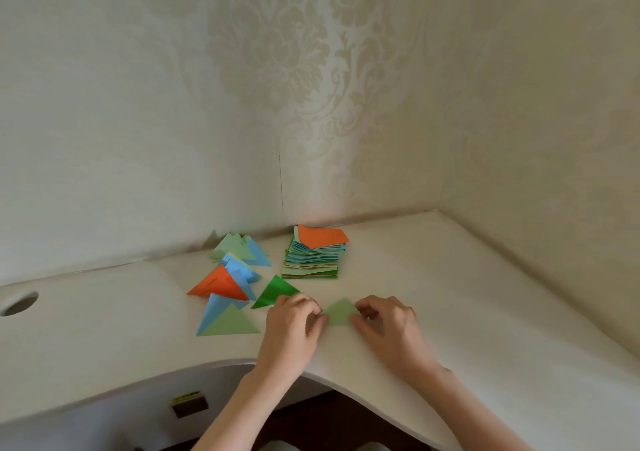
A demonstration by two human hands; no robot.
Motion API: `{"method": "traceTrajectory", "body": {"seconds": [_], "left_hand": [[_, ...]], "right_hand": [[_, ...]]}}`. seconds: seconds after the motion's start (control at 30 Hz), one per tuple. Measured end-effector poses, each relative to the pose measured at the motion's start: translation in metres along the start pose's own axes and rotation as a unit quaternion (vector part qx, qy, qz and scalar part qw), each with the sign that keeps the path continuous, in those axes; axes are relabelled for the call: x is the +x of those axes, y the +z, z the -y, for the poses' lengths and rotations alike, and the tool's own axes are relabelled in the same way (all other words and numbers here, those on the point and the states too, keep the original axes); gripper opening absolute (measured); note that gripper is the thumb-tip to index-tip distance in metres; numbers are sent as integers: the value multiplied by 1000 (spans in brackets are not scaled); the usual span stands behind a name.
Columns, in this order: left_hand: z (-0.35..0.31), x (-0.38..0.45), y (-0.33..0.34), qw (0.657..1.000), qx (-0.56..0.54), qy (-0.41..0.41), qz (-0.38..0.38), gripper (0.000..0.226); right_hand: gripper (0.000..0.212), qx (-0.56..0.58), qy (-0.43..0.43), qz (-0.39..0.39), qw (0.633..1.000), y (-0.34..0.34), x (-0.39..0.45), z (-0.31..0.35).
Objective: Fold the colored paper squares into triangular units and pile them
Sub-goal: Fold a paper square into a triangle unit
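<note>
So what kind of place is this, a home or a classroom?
Most likely a home, at a corner desk: damask-patterned wallpaper on both walls, a curved white desk with a cable hole, and craft paper stacked for folding.

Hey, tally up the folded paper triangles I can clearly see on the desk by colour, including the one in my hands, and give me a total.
Only triangles whose faces show; hidden ones in the far cluster may be missed.
Light green: 3, by the wall, nearest, and pinched between left hand and right hand
Light blue: 3
Orange: 1
Dark green: 1
Total: 8
</note>
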State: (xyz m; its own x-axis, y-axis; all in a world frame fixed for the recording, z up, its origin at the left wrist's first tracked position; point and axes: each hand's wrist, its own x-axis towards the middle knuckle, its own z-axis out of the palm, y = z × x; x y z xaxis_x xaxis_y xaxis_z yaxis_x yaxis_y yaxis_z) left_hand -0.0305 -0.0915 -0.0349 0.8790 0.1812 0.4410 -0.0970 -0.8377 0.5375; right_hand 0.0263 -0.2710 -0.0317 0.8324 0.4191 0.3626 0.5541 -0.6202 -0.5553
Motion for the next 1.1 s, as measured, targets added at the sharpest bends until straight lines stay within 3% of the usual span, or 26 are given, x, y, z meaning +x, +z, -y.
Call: {"method": "traceTrajectory", "body": {"seconds": [0.27,0.5,0.77,0.93,1.1], "left_hand": [[-19,3,20,998,35,-47,-12,22],[-10,7,14,995,-44,-87,10,15],[-3,6,1,989,-89,-117,19,20],[-19,-1,7,997,24,-77,-14,17],[-35,-2,21,984,135,-116,1,41]], "right_hand": [[31,-33,54,-14,998,12,6,5],[32,47,144,24,988,5,15,5],[26,118,145,43,981,-8,16,-1],[25,128,137,32,982,-7,12,1],[24,122,129,27,984,-5,9,1]]}}
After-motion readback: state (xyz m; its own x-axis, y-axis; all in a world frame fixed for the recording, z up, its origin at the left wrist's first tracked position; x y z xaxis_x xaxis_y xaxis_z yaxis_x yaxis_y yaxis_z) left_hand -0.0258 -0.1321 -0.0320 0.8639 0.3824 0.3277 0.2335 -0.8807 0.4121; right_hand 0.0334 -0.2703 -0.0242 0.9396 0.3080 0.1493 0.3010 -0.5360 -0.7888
